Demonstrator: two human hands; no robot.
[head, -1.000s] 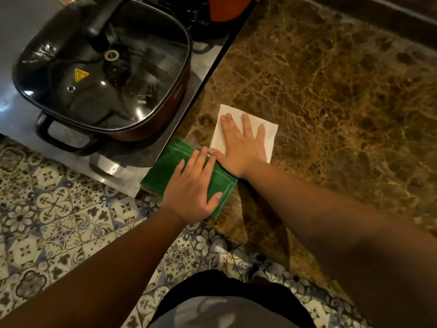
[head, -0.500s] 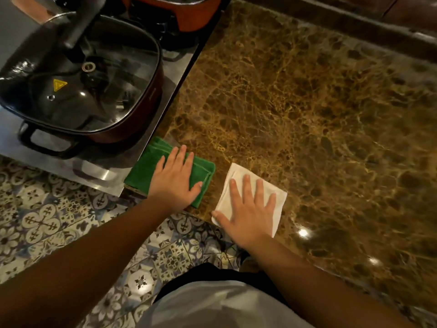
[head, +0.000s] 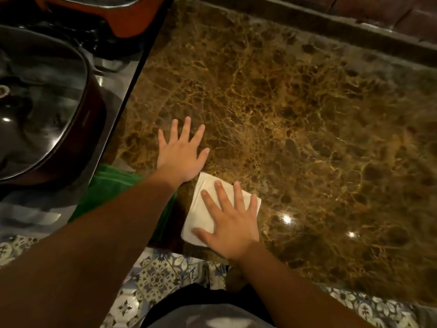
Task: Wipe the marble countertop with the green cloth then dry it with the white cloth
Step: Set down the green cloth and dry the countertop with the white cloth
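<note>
Surface: I see the brown marble surface point(head: 295, 119), gold-veined and glossy, filling most of my view; small light glints sit near its front edge to the right.
Cooktop: a steel cooktop point(head: 111, 95) borders the marble on the left, with a dark edge between them.
Pan: a large dark-red pan with a glass lid point(head: 40, 102) stands on the cooktop, cut off by the left border of my view.
Orange pot: part of an orange pot point(head: 132, 17) shows at top left, behind the pan.
Floor: patterned blue-and-white tiled floor point(head: 156, 278) lies below the front edge.
Green cloth: the green cloth point(head: 113, 185) lies at the front left of the marble beside the cooktop, largely hidden under my left forearm; neither hand is on it.
White cloth: the folded white cloth point(head: 201, 209) lies flat near the front edge, just right of the green cloth.
Left hand: my left hand point(head: 181, 152) is flat and spread, palm down on bare marble, gripping nothing; its heel is just beside the white cloth's far corner.
Right hand: my right hand point(head: 229, 221) presses flat on the white cloth, fingers spread, not closed around it.
</note>
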